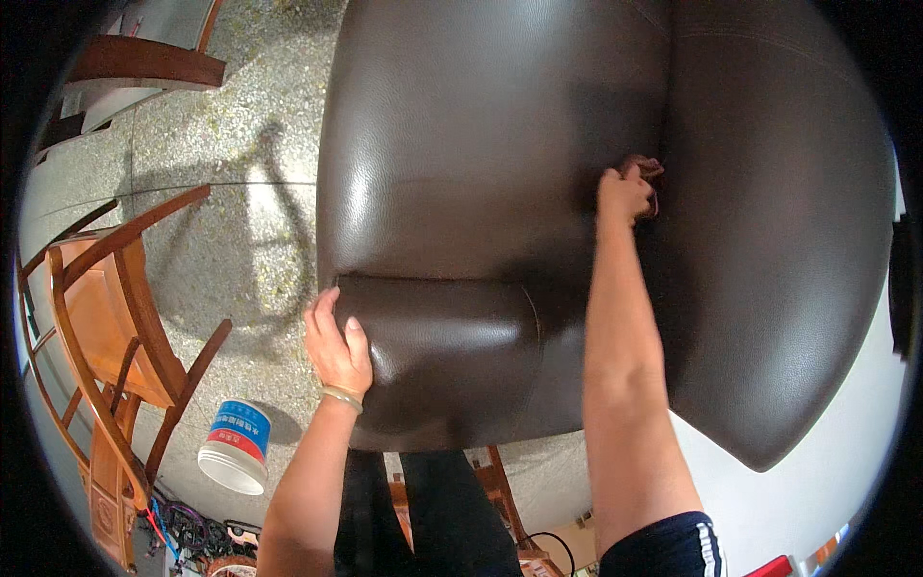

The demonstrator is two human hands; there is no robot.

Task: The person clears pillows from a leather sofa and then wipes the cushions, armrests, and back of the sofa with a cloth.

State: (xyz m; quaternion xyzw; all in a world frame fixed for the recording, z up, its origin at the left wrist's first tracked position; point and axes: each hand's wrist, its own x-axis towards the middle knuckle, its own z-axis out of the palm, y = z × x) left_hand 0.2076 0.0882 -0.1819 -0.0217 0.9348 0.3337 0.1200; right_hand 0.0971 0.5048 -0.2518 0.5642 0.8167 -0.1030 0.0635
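A dark brown leather sofa (461, 159) fills the middle of the head view, its tall backrest (771, 238) to the right. My right hand (624, 193) reaches across to the crease between seat and backrest, with a crumpled reddish-brown cloth (647, 169) bunched under its fingers. Part of the cloth is hidden by the hand. At the near left, my left hand (339, 348) rests on the front end of the padded armrest (447, 339), thumb apart from the fingers, holding nothing. A pale bangle circles the left wrist.
A wooden armchair (108, 310) stands on the speckled terrazzo floor (238, 238) at left. Near my left forearm is a white, blue and red plastic bucket (236, 446) bearing writing. Behind the sofa rises a white wall (800, 505). More wooden furniture (144, 61) is at upper left.
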